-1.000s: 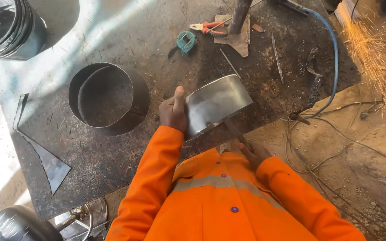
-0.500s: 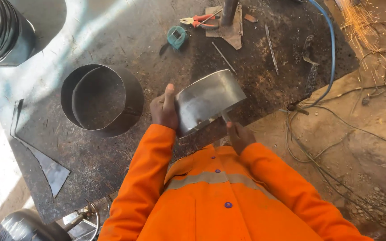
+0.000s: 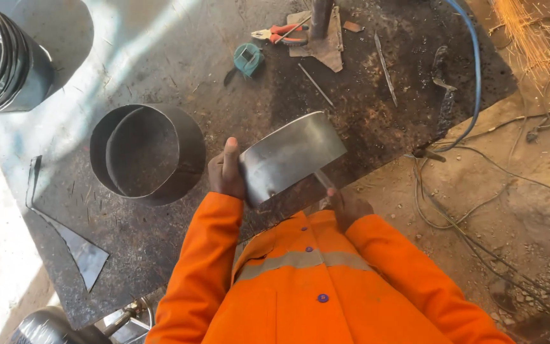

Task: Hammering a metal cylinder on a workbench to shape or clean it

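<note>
Sheet-metal ring [image 3: 291,156], shiny, short cylinder, tilted on its side at frame centre, just above the dark steel tabletop [image 3: 364,121] near its front edge. Left hand [image 3: 226,173] at the ring's 9 o'clock, grip closed on the ring wall, thumb pointing up to 12. Right hand [image 3: 346,205] at the ring's 5 o'clock, grip closed around a thin rod-like tool [image 3: 323,180] whose tip meets the ring's lower rim; exact tool type unclear. Both sleeves orange, with a reflective band on the jacket.

Outward: larger dark metal cylinder [image 3: 148,151] standing upright at 9 o'clock, well apart from the ring. Triangular sheet offcut [image 3: 84,251] at 8 o'clock. Stack of dark rings [image 3: 4,64] at 10 o'clock, top-left corner. Teal tape measure [image 3: 247,58] at 11 o'clock, red-handled pliers [image 3: 281,33] just beyond it at 12. Blue hose [image 3: 474,70] runs down the tabletop's right side at 2 o'clock. Grinding sparks [image 3: 536,44] at top right. Loose cables [image 3: 472,223] on the dirt floor at 3 to 4 o'clock.
</note>
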